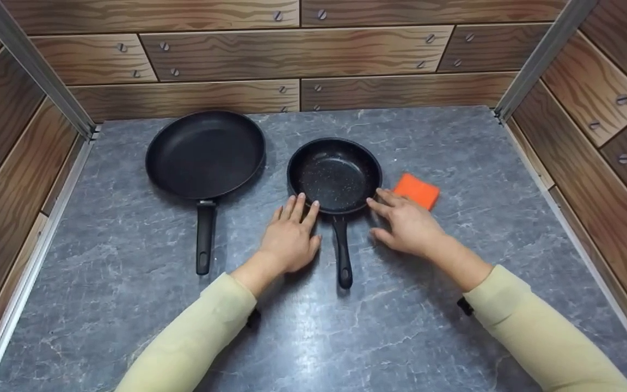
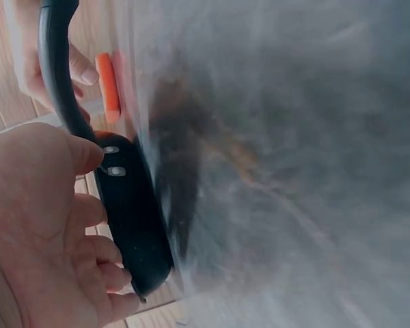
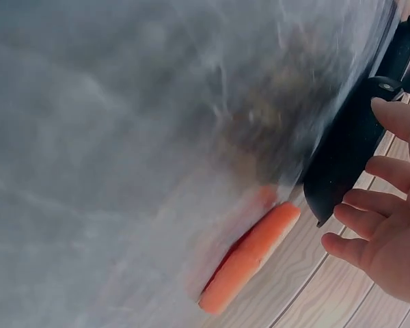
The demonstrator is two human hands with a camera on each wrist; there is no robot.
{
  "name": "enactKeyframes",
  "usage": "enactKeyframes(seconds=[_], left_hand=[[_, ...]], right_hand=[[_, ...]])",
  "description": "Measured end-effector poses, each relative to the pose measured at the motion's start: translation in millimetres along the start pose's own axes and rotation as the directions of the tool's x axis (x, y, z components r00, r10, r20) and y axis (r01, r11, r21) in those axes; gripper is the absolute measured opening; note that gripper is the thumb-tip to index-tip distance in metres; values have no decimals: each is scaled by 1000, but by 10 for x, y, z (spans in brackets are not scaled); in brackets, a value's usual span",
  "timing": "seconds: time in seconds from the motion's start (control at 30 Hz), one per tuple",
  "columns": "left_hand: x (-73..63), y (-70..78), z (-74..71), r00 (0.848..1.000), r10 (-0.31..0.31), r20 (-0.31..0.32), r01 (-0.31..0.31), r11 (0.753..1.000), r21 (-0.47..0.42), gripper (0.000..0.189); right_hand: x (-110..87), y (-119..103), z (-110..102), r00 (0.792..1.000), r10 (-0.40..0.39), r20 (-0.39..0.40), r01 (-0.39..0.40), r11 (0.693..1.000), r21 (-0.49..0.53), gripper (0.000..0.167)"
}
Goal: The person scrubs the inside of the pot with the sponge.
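Note:
A small black frying pan [image 1: 335, 179] with a speckled inside sits upright on the table, its handle toward the person. My left hand [image 1: 290, 237] lies at its near left rim, fingers extended and fingertips right at the edge. On the other side, my right hand [image 1: 411, 226] has its fingertips by the near right rim, thumb apart. The wrist views show the pan's outer wall [image 2: 133, 225] beside the left fingers, and the right fingers [image 3: 362, 222] spread along it. Neither hand grips the handle. A soft-looking orange square [image 1: 418, 190] lies just beyond the right hand.
A larger black frying pan [image 1: 204, 158] stands at the back left, handle also toward the person. Wood-patterned walls [image 1: 297, 54] enclose the grey marbled table [image 1: 101, 305] at the back and both sides.

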State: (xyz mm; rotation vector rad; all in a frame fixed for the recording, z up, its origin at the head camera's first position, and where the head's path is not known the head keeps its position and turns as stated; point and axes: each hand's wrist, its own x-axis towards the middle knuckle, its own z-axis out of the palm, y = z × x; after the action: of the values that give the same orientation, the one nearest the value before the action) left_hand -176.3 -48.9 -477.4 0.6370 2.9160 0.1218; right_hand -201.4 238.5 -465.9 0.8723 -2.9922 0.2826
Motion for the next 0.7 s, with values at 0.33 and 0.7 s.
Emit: enactKeyframes(seconds=[0.33, 0.7], left_hand=[[386, 60, -99, 998, -29, 48, 29, 999, 15, 71], [744, 97, -161, 997, -48, 65, 46, 998, 35, 72]], right_hand=[[227, 264, -83, 999, 50, 6, -50, 998, 30, 61], [440, 519, -112, 996, 81, -44, -81, 997, 17, 57]])
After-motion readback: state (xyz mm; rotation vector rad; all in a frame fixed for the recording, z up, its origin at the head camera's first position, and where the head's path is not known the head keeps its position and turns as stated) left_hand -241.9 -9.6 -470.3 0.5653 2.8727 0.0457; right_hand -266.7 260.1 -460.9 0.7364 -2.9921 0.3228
